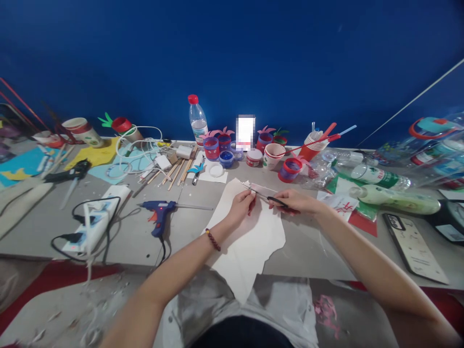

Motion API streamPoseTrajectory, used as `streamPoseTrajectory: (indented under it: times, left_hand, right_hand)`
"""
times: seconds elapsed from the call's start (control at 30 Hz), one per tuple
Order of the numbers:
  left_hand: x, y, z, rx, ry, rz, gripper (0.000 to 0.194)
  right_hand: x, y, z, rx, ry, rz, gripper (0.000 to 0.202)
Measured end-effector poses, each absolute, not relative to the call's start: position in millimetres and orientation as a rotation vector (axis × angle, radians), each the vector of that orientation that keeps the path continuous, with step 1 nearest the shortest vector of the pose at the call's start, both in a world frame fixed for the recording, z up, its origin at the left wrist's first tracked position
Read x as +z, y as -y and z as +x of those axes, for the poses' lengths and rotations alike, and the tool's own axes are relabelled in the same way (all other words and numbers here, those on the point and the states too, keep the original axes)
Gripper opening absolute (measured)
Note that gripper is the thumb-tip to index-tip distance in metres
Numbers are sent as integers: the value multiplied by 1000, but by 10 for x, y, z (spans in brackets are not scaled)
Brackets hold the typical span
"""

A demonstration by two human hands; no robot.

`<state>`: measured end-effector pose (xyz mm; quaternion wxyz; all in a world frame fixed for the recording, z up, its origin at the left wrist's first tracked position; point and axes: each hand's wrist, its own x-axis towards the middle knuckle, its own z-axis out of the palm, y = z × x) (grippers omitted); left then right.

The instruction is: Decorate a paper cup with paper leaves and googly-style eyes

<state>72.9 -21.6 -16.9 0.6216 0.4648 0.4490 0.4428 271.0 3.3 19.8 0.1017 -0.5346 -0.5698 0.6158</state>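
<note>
Over one white sheet (250, 246): two hands (240, 207) (297, 200), one scissors (276, 200).

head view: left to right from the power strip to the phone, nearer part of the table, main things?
Power strip → blue glue gun → left hand → right hand → phone. White paper overlaps the hands, so left out.

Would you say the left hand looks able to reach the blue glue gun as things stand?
Probably yes: the glue gun lies uncovered on the table, left of the left hand, though that hand is holding white paper.
</note>
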Motion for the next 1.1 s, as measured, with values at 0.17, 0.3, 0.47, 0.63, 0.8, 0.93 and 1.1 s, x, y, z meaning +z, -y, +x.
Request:
streamPoseTrajectory:
  times: [0.17, 0.3, 0.47, 0.63, 0.8, 0.93, 1.1]
  left_hand:
    - [-144, 226, 738, 992, -1027, 1098, 34]
    - [-133, 228, 738, 986, -1034, 1101, 33]
    - [-195, 193, 734, 979, -1024, 1056, 32]
    - [-213, 176, 719, 979, -1001, 1060, 34]
    - [-184, 180, 708, 968, -991, 1043, 33]
    - [-167, 181, 703, 959, -981, 1065, 33]
    - [-144, 181, 675, 939, -963, 1094, 34]
  right_hand:
    - [124, 38, 2717, 1832, 1618, -1541, 45]
    - [140, 56, 2709, 1897, 1583, -1469, 46]
    - [159, -3, 2737, 1923, 1638, -1466, 52]
    - [170, -43, 2763, 1950, 1667, -1454, 53]
    - [161, -43, 2749, 1919, 1654, -1472, 53]
    - [167, -32, 2727, 1903, 1656, -1481, 51]
    - [214, -43, 2735, 1948, 1640, -1462, 54]
